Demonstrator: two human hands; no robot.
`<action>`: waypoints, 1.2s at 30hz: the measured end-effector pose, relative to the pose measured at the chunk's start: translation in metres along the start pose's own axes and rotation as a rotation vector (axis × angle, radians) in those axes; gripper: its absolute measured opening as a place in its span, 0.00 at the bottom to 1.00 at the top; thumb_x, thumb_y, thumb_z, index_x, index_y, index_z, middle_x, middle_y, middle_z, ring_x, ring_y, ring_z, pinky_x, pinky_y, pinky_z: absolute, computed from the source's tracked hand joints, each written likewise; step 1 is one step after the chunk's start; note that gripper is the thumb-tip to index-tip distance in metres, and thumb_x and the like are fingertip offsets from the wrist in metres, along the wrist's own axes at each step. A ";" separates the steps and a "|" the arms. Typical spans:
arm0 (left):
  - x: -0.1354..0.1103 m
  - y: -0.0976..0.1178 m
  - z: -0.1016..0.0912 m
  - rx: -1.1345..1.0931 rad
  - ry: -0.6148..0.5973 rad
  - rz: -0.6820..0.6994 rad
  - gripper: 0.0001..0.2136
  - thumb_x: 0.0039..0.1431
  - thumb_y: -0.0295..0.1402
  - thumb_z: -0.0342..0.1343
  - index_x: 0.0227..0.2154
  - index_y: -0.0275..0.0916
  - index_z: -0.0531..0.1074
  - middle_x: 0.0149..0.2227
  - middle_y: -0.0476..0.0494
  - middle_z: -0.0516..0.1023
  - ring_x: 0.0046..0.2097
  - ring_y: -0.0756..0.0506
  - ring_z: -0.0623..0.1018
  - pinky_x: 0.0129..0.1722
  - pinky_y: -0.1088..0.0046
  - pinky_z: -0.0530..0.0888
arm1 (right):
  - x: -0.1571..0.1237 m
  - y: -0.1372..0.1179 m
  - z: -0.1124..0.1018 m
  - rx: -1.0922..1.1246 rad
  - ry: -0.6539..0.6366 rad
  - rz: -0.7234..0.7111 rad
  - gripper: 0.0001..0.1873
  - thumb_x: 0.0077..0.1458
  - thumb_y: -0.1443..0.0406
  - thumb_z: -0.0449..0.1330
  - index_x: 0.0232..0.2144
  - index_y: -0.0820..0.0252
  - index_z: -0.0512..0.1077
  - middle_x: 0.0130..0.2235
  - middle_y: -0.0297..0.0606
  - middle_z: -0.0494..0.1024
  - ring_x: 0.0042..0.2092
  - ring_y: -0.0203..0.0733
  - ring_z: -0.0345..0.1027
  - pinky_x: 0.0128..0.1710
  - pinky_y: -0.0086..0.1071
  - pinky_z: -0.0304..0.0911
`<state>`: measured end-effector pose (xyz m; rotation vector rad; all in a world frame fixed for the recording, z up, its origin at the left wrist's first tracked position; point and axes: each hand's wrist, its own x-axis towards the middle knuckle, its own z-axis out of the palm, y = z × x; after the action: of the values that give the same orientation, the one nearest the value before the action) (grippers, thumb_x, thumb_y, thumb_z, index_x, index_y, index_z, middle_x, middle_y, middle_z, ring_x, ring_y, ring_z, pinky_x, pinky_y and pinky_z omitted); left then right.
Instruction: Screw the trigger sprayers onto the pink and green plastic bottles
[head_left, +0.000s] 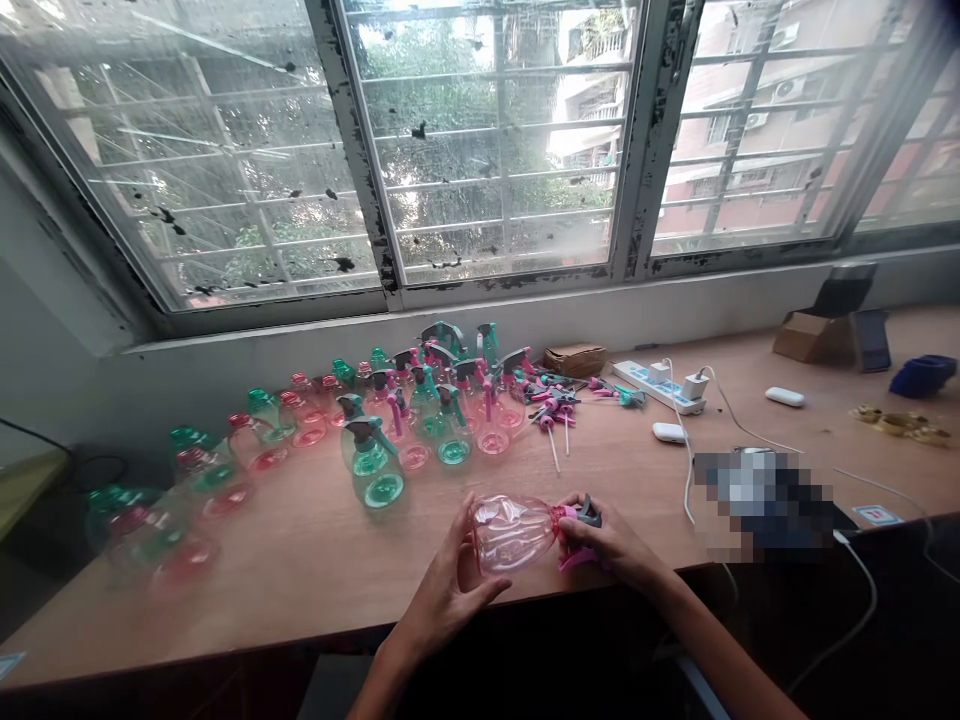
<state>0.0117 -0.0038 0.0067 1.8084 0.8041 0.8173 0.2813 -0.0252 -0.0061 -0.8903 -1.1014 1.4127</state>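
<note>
A clear pink spray bottle (pixel 511 537) lies sideways in the air between my hands, above the table's front edge. My left hand (pixel 450 580) is wrapped round its base end, thumb below and fingers behind. At the neck, my right hand (pixel 600 545) grips the pink and grey spray head (pixel 589 512), whose pink trigger points down. The head sits at the bottle's mouth; how tightly it is screwed on I cannot tell. Beyond the hands stand green and pink bottles with spray heads fitted, the nearest a green spray bottle (pixel 373 465).
Bottles without heads, such as a pink one (pixel 259 445), line the left side. Loose spray heads (pixel 555 410) lie in a pile behind my right hand. A power strip (pixel 660 387), white cables, a brown package (pixel 574 360) and an open cardboard box (pixel 810 338) are farther right.
</note>
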 end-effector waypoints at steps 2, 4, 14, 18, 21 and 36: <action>-0.001 0.000 0.000 0.005 0.005 0.009 0.43 0.60 0.34 0.62 0.70 0.51 0.39 0.69 0.36 0.57 0.65 0.35 0.67 0.66 0.52 0.61 | 0.000 0.000 0.000 0.004 -0.004 -0.001 0.20 0.50 0.54 0.71 0.36 0.59 0.69 0.26 0.32 0.79 0.27 0.40 0.73 0.30 0.33 0.69; -0.001 0.000 0.001 0.006 0.015 0.010 0.45 0.59 0.33 0.63 0.70 0.50 0.37 0.67 0.35 0.59 0.65 0.35 0.67 0.66 0.51 0.60 | 0.000 -0.001 0.001 0.003 -0.007 0.000 0.20 0.50 0.54 0.71 0.35 0.59 0.69 0.26 0.32 0.79 0.27 0.41 0.74 0.30 0.33 0.68; 0.000 -0.003 0.000 0.029 0.054 0.029 0.38 0.60 0.34 0.61 0.68 0.50 0.46 0.65 0.36 0.62 0.62 0.37 0.70 0.63 0.53 0.66 | 0.001 0.003 -0.001 -0.011 0.000 -0.007 0.19 0.51 0.54 0.70 0.35 0.59 0.70 0.25 0.32 0.78 0.26 0.41 0.73 0.28 0.33 0.68; 0.000 -0.004 0.000 0.015 0.058 0.007 0.46 0.56 0.33 0.66 0.69 0.50 0.42 0.65 0.36 0.63 0.64 0.36 0.68 0.65 0.51 0.62 | 0.002 0.004 -0.002 -0.023 -0.001 -0.010 0.19 0.50 0.53 0.70 0.35 0.59 0.71 0.25 0.32 0.78 0.26 0.42 0.74 0.28 0.34 0.69; 0.002 -0.001 0.000 -0.078 0.047 -0.022 0.46 0.55 0.35 0.67 0.69 0.49 0.43 0.68 0.35 0.57 0.64 0.34 0.68 0.64 0.52 0.65 | 0.002 0.005 -0.002 -0.029 -0.003 -0.009 0.19 0.50 0.53 0.71 0.35 0.59 0.71 0.25 0.32 0.79 0.27 0.42 0.74 0.28 0.34 0.70; 0.002 -0.004 0.001 -0.036 0.031 -0.026 0.45 0.57 0.36 0.65 0.70 0.45 0.42 0.68 0.32 0.59 0.66 0.34 0.65 0.66 0.51 0.61 | 0.002 0.002 -0.002 -0.042 -0.008 -0.009 0.21 0.49 0.52 0.71 0.35 0.59 0.70 0.25 0.33 0.79 0.27 0.42 0.74 0.28 0.34 0.69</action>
<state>0.0128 -0.0011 0.0034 1.7539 0.8258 0.8396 0.2820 -0.0233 -0.0087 -0.9093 -1.1434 1.3915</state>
